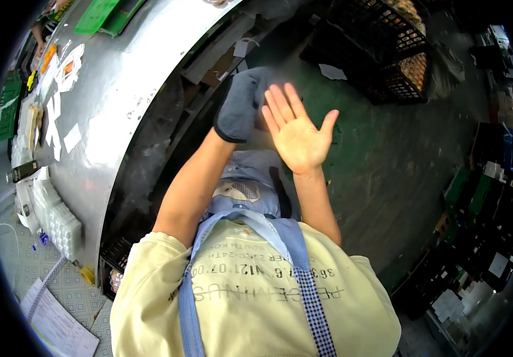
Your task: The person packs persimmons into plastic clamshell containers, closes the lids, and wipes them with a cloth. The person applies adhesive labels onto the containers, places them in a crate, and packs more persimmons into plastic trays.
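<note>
Cloth mitt (237,113) covers the left hand (246,98) in front of the body, clear of the metal worktop (111,98) that curves along the left side. On that worktop are a green tray (97,15), white paper scraps (52,122) and, nearer the body, clear plastic trays (60,223). Dark green floor (375,143) spreads to the right, bounded by black crates (396,65) of packed goods ahead and a dark stack (485,196) at the far side. Between worktop edge and crates there is open room around both hands. Blue-grey and soft-looking, the mitt has a rounded, slightly blurred far end and a darker rim at the wrist. How the left hand is shaped inside, I cannot tell. The right hand (296,134), bare and holding nothing, is spread palm-up just beside it.
</note>
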`<state>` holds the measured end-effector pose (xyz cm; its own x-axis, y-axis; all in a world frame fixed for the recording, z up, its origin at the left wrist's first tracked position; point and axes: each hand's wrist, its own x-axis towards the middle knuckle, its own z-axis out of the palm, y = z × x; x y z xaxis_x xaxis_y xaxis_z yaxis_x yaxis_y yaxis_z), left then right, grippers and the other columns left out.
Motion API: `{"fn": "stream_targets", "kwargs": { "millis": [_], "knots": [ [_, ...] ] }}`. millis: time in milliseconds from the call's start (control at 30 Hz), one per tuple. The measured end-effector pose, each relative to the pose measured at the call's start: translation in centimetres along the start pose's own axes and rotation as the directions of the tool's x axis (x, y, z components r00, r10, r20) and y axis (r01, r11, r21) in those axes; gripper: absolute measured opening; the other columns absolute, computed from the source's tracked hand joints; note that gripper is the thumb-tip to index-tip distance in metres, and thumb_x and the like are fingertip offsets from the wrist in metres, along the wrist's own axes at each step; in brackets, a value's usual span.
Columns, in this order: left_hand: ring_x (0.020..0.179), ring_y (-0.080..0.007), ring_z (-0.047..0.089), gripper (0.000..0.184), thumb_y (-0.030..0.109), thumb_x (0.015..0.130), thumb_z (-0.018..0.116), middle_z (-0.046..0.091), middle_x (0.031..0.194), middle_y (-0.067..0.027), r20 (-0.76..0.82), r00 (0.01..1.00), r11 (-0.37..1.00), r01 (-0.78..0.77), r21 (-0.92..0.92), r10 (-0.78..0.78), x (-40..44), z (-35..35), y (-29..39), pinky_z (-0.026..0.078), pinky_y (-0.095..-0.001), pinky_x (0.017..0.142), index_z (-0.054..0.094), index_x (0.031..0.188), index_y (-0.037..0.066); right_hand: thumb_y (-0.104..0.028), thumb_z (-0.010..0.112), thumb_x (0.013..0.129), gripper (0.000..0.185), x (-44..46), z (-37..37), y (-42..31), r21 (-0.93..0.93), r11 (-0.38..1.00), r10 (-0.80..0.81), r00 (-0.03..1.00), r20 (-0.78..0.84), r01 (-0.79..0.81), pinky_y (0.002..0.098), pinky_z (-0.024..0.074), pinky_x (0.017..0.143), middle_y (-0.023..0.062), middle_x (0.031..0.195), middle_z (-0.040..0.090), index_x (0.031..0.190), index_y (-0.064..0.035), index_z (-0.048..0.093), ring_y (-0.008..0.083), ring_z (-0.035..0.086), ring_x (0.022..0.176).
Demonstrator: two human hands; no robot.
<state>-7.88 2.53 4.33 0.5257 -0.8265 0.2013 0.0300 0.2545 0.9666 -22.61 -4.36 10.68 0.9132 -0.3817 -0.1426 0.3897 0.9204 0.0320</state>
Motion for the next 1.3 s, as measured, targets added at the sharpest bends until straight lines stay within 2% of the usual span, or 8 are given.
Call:
{"fn": "stream_targets", "kwargs": {
  "millis": [133, 167, 267, 433, 867, 1067, 1133, 1300],
  "knots": [
    [0.113, -0.0222, 0.058, 0.046, 0.022, 0.089, 0.062, 0.062, 0.12, -0.0138, 0.056, 0.988, 0.938, 0.118, 0.326, -0.143, 1.6, 0.8, 4.7, 0.046, -0.0345, 0.097, 0.053, 0.127, -0.002, -0.071, 0.031, 0.092, 0.084, 0.0, -2.0, -2.3, -0.133, 0.988, -0.098, 0.987, -0.126, 0.081, 0.0489, 0.0128, 0.12, 0.0203, 0.154, 0.028, 0.149, -0.0102, 0.031, 0.0307, 0.02, 0.146],
    [0.115, -0.0248, 0.056, 0.051, 0.028, 0.088, 0.063, 0.061, 0.121, -0.0158, 0.035, 0.923, 0.922, 0.381, 0.069, -0.384, 0.9, 1.8, 4.3, 0.045, -0.038, 0.099, 0.053, 0.128, -0.001, -0.069, 0.03, 0.094, 0.081, 0.0, -2.6, -2.5, -0.219, 0.975, -0.107, 0.96, -0.259, 0.049, 0.0482, 0.0147, 0.119, 0.019, 0.153, 0.03, 0.149, -0.0098, 0.03, 0.0303, 0.022, 0.145],
    [0.132, -0.0392, 0.041, 0.058, 0.046, 0.089, 0.061, 0.05, 0.136, -0.0194, 0.152, 0.849, 0.19, -0.063, 0.98, -0.505, 0.5, 7.1, 9.0, 0.029, -0.0532, 0.111, 0.055, 0.131, 0.007, -0.059, 0.034, 0.097, 0.073, 0.3, -7.9, -2.7, -0.455, 0.89, -0.116, 0.982, -0.147, 0.037, 0.0448, 0.0193, 0.118, 0.014, 0.155, 0.026, 0.149, -0.0085, 0.029, 0.0283, 0.023, 0.144],
    [0.141, -0.0396, 0.027, 0.083, 0.054, 0.084, 0.063, 0.036, 0.149, -0.0187, 0.233, 0.964, 0.488, -0.264, 0.832, 0.125, -0.8, 7.9, 8.9, 0.017, -0.056, 0.116, 0.037, 0.145, 0.004, -0.05, 0.039, 0.098, 0.064, 1.0, -10.3, -0.9, -0.716, 0.684, -0.251, 0.967, -0.05, 0.141, 0.042, 0.0215, 0.116, 0.0127, 0.153, 0.026, 0.146, -0.0065, 0.036, 0.0271, 0.028, 0.14],
    [0.148, -0.0334, 0.009, 0.093, 0.045, 0.092, 0.058, 0.009, 0.159, -0.0236, 0.311, 0.906, 0.917, 0.165, 0.363, -0.286, -2.0, 4.2, 4.6, 0.015, -0.0388, 0.119, 0.004, 0.153, 0.0, -0.04, 0.044, 0.098, 0.054, 5.2, -2.7, 1.7, -0.641, 0.767, -0.124, 0.98, -0.155, -0.005, 0.038, 0.0311, 0.106, 0.0122, 0.139, 0.039, 0.138, -0.0041, 0.043, 0.025, 0.039, 0.125],
    [0.146, -0.032, 0.022, 0.076, 0.031, 0.087, 0.07, 0.025, 0.155, -0.0219, 0.232, 0.961, 0.93, 0.059, 0.363, -0.152, 1.9, -2.1, 5.2, 0.023, -0.042, 0.117, 0.033, 0.148, 0.005, -0.036, 0.047, 0.098, 0.05, 11.9, -1.0, 4.0, -0.697, 0.715, -0.105, 0.981, -0.165, -0.041, 0.0361, 0.0356, 0.101, 0.012, 0.132, 0.044, 0.135, -0.003, 0.046, 0.024, 0.045, 0.118],
    [0.131, -0.0232, 0.046, 0.053, 0.021, 0.085, 0.073, 0.052, 0.138, -0.0104, 0.057, 0.947, 0.937, 0.322, -0.139, -0.317, 4.4, -7.1, 8.5, 0.035, -0.0384, 0.11, 0.054, 0.133, 0.006, -0.035, 0.048, 0.098, 0.048, 14.1, -0.2, 4.9, -0.723, 0.688, -0.093, 0.981, -0.173, -0.062, 0.0355, 0.0371, 0.1, 0.0119, 0.13, 0.046, 0.134, -0.0026, 0.047, 0.0236, 0.047, 0.116],
    [0.135, -0.0278, 0.041, 0.073, 0.037, 0.086, 0.071, 0.046, 0.143, -0.0175, -0.338, 0.883, 0.908, 0.392, 0.15, -0.326, 6.9, -20.4, 5.9, 0.028, -0.0406, 0.114, 0.04, 0.143, 0.004, -0.031, 0.05, 0.098, 0.045, 20.0, 1.9, 7.1, -0.794, 0.6, -0.068, 0.983, -0.169, -0.095, 0.034, 0.0408, 0.096, 0.0117, 0.124, 0.051, 0.131, -0.0017, 0.05, 0.0228, 0.051, 0.11]
  ]
}}
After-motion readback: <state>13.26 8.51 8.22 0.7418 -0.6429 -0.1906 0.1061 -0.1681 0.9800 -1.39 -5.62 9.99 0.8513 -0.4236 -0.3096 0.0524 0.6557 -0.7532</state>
